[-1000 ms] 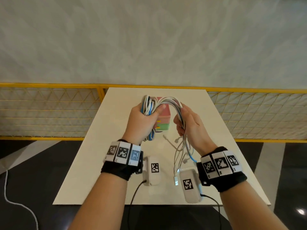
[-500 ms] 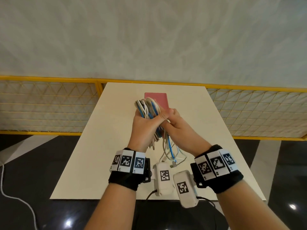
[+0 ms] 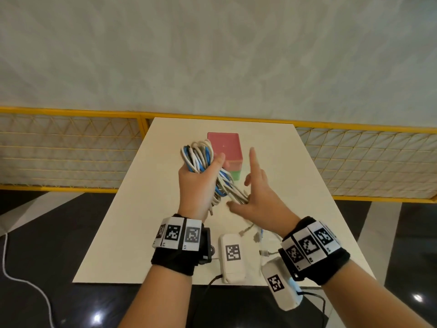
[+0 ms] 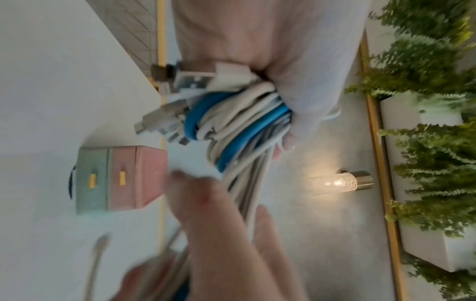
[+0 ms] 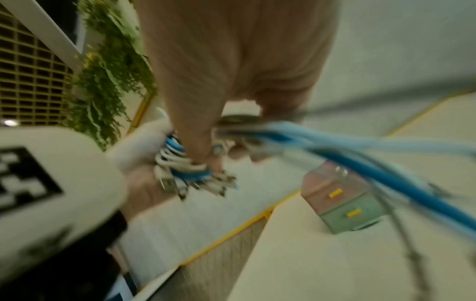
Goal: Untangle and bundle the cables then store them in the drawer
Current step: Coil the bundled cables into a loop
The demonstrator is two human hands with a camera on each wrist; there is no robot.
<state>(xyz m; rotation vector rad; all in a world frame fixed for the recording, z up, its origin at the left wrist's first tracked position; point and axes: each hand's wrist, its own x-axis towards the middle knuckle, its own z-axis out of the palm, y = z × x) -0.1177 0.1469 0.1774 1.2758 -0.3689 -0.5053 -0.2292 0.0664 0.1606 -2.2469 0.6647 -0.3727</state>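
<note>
My left hand [image 3: 196,185] grips a folded bundle of white and blue cables [image 3: 197,157] above the middle of the white table [image 3: 142,221]. From the fist the strands run down-right into my right hand [image 3: 257,197], which holds them in its palm with the index finger [image 3: 253,159] straight up and the thumb spread. Loose plug ends [image 3: 256,235] dangle below that wrist. In the left wrist view, plugs stick out of the cables [image 4: 244,122] by the left hand [image 4: 296,91]. The small drawer box [image 3: 224,150], pink over green, stands just behind the hands with both drawers [image 4: 123,177] closed. The right wrist view is blurred.
A yellow-framed mesh railing [image 3: 71,147] runs behind the table below a pale wall. A white cord [image 3: 21,280] lies on the dark floor at the left. The left wrist view also shows a lit glass lamp [image 4: 340,182] and green plants [image 4: 425,122].
A second ago the cables arched between my separated hands, which then met at the bundle. Now my right hand has dropped down-right, drawing the tail out, with its index finger raised.
</note>
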